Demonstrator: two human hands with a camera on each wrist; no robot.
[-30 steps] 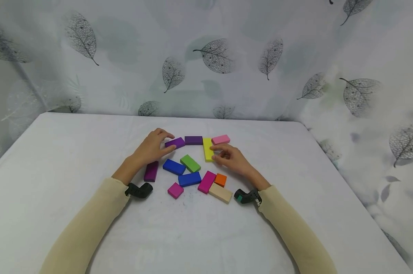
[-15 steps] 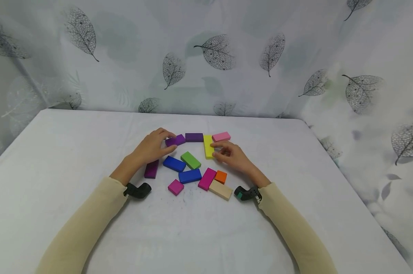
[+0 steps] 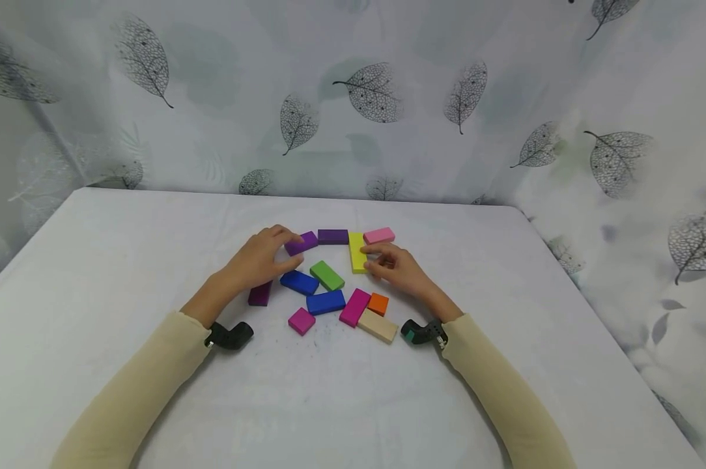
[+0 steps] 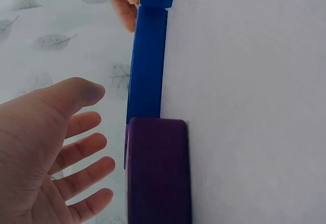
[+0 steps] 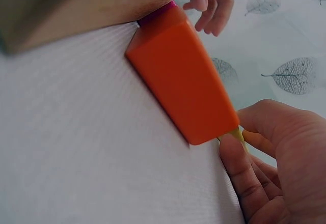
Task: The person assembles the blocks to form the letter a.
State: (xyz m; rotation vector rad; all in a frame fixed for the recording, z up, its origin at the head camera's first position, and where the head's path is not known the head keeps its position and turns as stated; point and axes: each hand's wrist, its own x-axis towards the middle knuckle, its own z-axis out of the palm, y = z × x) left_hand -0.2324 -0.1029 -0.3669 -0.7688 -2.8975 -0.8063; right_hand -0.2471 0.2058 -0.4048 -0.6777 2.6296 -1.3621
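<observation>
As beige sleeves point(image 3: 130, 384) extend over a white-covered table point(image 3: 312, 404), a person's left-hand grip point(image 3: 259, 258) lies spread, thumb apart from the fingers, at the left end of a bright purple rectangular block point(image 3: 308, 241). Loosely bent, the right-hand grip point(image 3: 396, 266) has thumb and index finger at the right edge of a yellow rectangular block point(image 3: 355, 257); whether they pinch it cannot be told. The yellow block lies between a dark purple rectangular block point(image 3: 332, 236) and a pink rectangular block point(image 3: 379, 235). Nearer the camera are a lime-green rectangular block point(image 3: 327, 275), two blue rectangular blocks point(image 3: 325, 302), and a cluster of magenta point(image 3: 355, 307), orange point(image 3: 379, 304) and tan point(image 3: 378, 326) blocks. A small magenta block point(image 3: 301, 321) lies apart; a plum-coloured block point(image 3: 260, 294) is partly hidden by the left-hand grip.
</observation>
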